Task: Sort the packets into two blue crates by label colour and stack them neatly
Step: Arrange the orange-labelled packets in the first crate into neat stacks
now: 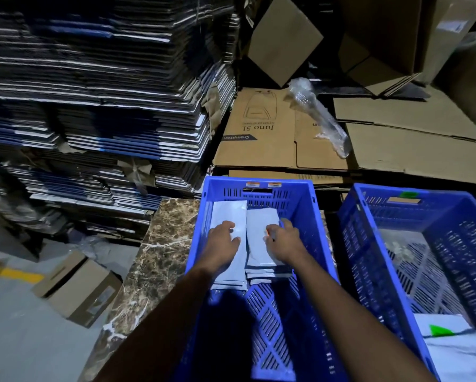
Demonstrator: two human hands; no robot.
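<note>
both hands, left hand (222, 241) and right hand (282, 238), press spread fingers flat on two packet stacks (254, 244) in the left crate (308, 216); uneven pressure could skew the right stack.

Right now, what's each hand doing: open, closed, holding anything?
Left hand: open, pressed flat on the left packet stack, gripping nothing.
Right hand: open, fingers curled on the right packet stack; no clear grasp.

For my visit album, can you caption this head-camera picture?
Both hands, left and right, press on grey plastic packets stacked inside a blue slatted plastic crate.
</note>
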